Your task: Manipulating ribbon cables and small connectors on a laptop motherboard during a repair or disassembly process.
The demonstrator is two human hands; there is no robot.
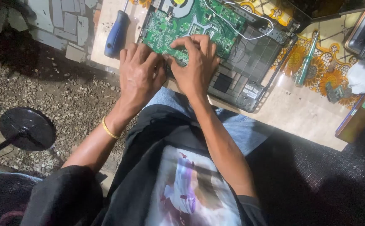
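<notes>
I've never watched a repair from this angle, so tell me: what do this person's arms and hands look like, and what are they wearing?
Both arms are bare from the short black sleeves down. The left hand has a thin yellow band around its wrist. The right hand wears nothing: no ring, watch or glove shows. The black shirt carries a pale printed picture on its front, and blue jeans cover the legs.

The circuit board (191, 25) is bright green with small silver and black parts, and a thin white wire (249, 31) runs over it. The laptop base (241, 71) is dark grey. The screwdriver (116, 35) has a blue handle with black end; a second screwdriver (307, 62) is green. The cloth (324, 71) shows orange-yellow flowers on pale ground. The left hand (138, 75) wears 1 yellow wristband (109, 129). The shirt (165, 175) is black with a pale purple print.
</notes>
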